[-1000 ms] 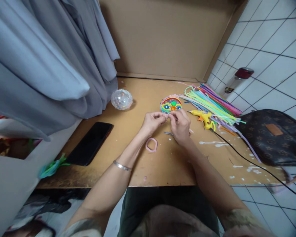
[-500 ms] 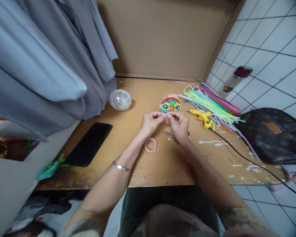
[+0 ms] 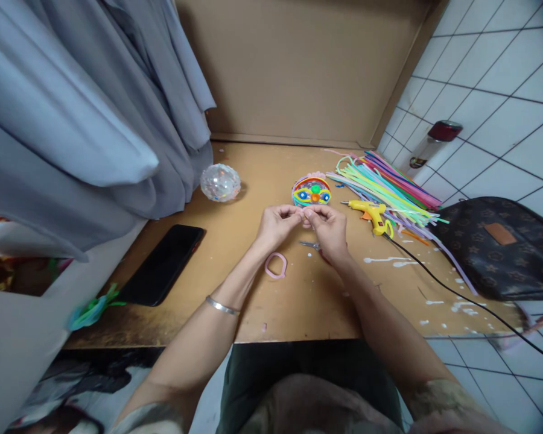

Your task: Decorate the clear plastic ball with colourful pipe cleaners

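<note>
Left hand (image 3: 275,226), right hand (image 3: 330,229): fingertips pinched closed, meeting; any held piece unclear. Risk: rightward drift could knock nearby glue gun (image 3: 374,214).

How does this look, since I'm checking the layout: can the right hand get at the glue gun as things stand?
Probably yes: the glue gun lies near the right hand, with only tabletop between. Its fingertips look busy, though, pinched close to those of the left hand.
</note>
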The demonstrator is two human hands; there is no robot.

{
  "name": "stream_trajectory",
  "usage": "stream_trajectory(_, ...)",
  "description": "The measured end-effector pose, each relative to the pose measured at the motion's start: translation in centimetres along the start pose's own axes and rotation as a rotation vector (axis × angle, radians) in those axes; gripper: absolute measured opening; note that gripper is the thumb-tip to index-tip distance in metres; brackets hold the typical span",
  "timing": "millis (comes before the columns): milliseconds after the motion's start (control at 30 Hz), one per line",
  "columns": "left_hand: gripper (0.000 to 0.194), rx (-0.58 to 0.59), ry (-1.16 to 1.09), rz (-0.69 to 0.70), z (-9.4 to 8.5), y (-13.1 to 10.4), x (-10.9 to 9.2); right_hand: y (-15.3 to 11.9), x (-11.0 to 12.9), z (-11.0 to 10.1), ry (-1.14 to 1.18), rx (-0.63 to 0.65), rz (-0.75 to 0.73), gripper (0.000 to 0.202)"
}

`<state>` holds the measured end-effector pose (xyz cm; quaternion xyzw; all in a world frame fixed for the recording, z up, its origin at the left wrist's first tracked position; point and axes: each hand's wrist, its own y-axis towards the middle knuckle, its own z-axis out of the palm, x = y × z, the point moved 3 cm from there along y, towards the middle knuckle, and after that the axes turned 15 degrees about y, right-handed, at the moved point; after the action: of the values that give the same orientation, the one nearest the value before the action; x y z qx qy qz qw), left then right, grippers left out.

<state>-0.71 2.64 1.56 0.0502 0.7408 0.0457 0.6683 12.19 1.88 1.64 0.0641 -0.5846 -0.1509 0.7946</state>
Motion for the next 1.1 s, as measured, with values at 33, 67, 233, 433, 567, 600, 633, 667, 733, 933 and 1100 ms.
stream_trajectory(33,0.02,0.002,0.003,0.002,0.01,0.02,0.04,0.04,-0.13,-0.01,0.02,-0.001,0.022,0.016)
stream_trajectory(67,0.02,0.003,0.008,0.007,0.01,0.05,0.09,0.08,-0.27,-0.02,0.042,-0.003,0.041,0.017)
stream_trajectory(233,0.021,-0.028,0.023,0.029,-0.11,0.18,0.27,0.2,-0.81,0.15,0.152,0.003,0.115,0.022)
stream_trajectory(433,0.021,-0.025,0.005,0.028,0.04,0.13,-0.01,0.06,-0.38,0.19,0.096,-0.046,0.101,0.027)
stream_trajectory(567,0.021,0.012,-0.053,0.026,0.09,0.29,0.15,0.05,-0.36,0.17,0.072,-0.086,0.062,0.03)
stream_trajectory(600,0.022,0.022,-0.077,0.025,0.08,0.38,0.26,0.06,-0.4,0.13,0.071,-0.099,0.051,0.03)
stream_trajectory(633,0.025,0.03,-0.098,0.024,0.06,0.47,0.38,0.07,-0.46,0.1,0.068,-0.109,0.041,0.03)
stream_trajectory(667,0.028,0.034,-0.115,0.023,0.03,0.55,0.48,0.07,-0.5,0.07,0.063,-0.114,0.03,0.029)
stream_trajectory(733,0.032,0.037,-0.131,0.017,0.0,0.62,0.55,0.07,-0.57,0.06,0.045,-0.106,0.017,0.029)
stream_trajectory(933,0.028,0.035,-0.06,-0.007,0.12,0.15,0.02,-0.05,-0.43,0.11,0.014,-0.08,0.01,0.03)
stream_trajectory(1100,0.026,-0.024,0.031,0.027,-0.14,0.17,0.08,-0.16,-0.46,0.2,-0.014,-0.067,0.04,0.03)
